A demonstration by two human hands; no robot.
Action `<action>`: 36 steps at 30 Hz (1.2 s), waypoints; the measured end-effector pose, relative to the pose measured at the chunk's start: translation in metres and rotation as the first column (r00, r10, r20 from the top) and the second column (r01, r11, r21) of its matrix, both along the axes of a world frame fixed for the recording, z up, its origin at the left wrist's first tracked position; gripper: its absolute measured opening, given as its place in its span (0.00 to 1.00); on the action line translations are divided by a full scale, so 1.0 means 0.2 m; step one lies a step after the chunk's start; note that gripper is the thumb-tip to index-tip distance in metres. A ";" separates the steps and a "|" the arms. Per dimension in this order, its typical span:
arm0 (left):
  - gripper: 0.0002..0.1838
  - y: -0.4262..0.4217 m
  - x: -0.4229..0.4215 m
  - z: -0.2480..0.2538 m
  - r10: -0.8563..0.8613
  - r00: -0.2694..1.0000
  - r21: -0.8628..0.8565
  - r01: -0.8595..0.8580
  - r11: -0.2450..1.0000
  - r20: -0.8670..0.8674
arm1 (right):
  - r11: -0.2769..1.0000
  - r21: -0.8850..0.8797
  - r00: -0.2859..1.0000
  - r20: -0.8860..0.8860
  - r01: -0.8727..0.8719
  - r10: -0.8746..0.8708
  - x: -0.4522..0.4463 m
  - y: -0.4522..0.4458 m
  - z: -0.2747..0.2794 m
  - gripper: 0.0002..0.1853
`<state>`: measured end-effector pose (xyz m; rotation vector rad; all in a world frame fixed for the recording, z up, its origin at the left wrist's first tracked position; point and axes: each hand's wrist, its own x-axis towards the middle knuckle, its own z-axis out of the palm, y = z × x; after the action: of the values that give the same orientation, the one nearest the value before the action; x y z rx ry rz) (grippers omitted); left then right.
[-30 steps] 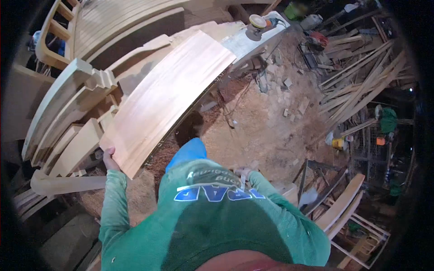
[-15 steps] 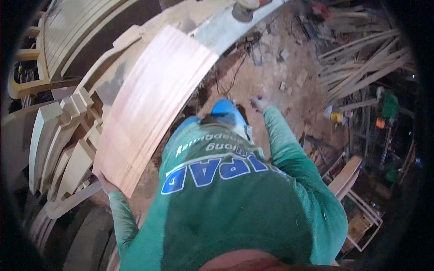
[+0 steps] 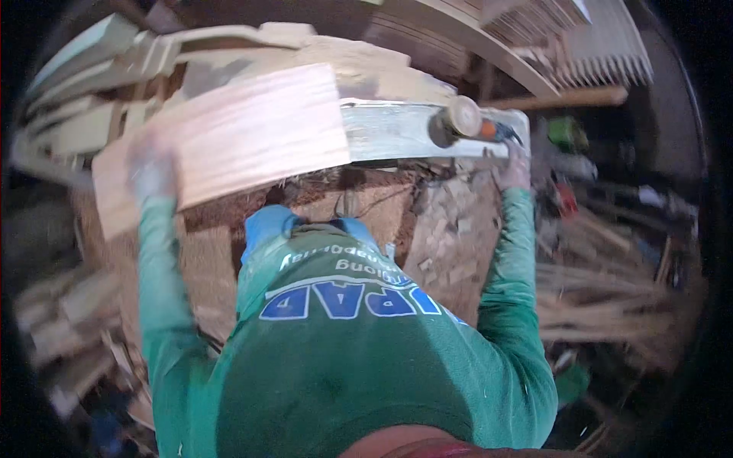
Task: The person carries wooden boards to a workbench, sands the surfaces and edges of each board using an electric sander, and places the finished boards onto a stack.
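A wide, slightly curved wooden board (image 3: 252, 126) lies across the workbench in front of me. My left hand (image 3: 155, 172) is over the board's left part, blurred by motion, and seems to lie flat on it. To the right, on the pale bench top (image 3: 385, 130), rests an orange and black power tool with a round disc head, which looks like an angle grinder (image 3: 489, 130). My right hand (image 3: 515, 166) is at the bench's right end, fingers apart, by the tool's rear end. Whether it touches the tool is unclear.
Curved wooden pieces (image 3: 92, 72) are stacked behind the board at left. A slatted wooden piece (image 3: 603, 53) stands at the back right. Wood offcuts (image 3: 447, 237) litter the floor, and long strips (image 3: 603, 298) are piled at right. A cable lies near my feet.
My view has turned to the right, facing the bench. My right hand has moved from over the floor to the tool. My left hand has shifted from the board's end onto its face.
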<state>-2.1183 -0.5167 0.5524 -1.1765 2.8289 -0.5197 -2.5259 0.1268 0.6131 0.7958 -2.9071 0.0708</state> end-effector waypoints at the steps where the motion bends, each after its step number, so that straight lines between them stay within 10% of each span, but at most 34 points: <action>1: 0.36 0.21 -0.15 0.08 0.085 0.995 0.164 -0.075 0.984 -0.051 | 0.997 0.021 0.997 0.033 -0.070 0.069 -0.07 -0.07 0.03 0.29; 6: 0.36 1.16 -0.62 0.35 -0.107 0.992 0.345 0.122 0.931 -0.062 | 0.954 0.092 0.947 0.181 -0.285 0.266 -0.52 -0.17 -0.31 0.31; 11: 0.17 1.67 -0.57 0.27 -0.464 0.640 0.481 0.767 0.424 -0.612 | 0.966 0.083 0.906 0.374 -0.245 0.197 -0.52 -0.28 -0.29 0.25; 13: 0.14 1.66 -0.54 0.33 -0.207 0.822 0.763 0.570 0.304 -0.531 | 0.987 0.036 0.832 0.543 -0.157 0.113 -0.45 -0.34 -0.18 0.28; 16: 0.20 1.57 -0.51 0.29 0.118 0.792 0.756 0.511 0.408 -0.599 | 0.985 -0.021 0.861 0.483 -0.170 0.159 -0.27 -0.36 -0.19 0.37; 21: 0.59 1.69 -0.68 0.27 0.223 0.874 0.850 0.477 -0.224 -0.431 | 0.637 -0.707 0.239 0.705 0.308 0.667 0.23 -0.69 0.08 0.34; 24: 0.42 1.83 -0.80 0.31 0.224 0.867 0.627 0.480 -0.613 -0.445 | 0.388 -0.741 0.105 0.521 0.547 0.847 0.54 -0.96 0.49 0.36; 26: 0.35 1.80 -0.74 0.53 0.412 0.766 0.463 0.632 -0.621 -0.493 | 0.237 -0.708 0.059 0.367 0.666 0.928 0.60 -1.02 0.59 0.36; 29: 0.34 1.73 -0.65 0.69 0.430 0.654 0.700 0.711 -0.068 -0.623 | 0.215 -0.865 0.503 0.447 0.453 0.739 0.77 -1.16 0.81 0.29; 32: 0.39 1.60 -0.57 0.69 0.268 0.730 0.777 0.598 0.196 -0.629 | 0.243 -0.873 0.722 0.486 0.422 0.492 0.87 -1.24 0.82 0.20; 36: 0.44 1.46 -0.40 0.66 0.102 0.736 0.699 0.670 -0.249 -0.669 | 0.151 -0.783 0.624 0.582 0.604 0.521 0.85 -1.20 0.72 0.13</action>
<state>-2.1992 -0.2257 0.6840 -0.0249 2.2779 2.1196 -2.3568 -0.1128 0.7570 0.2936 -2.2531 2.7312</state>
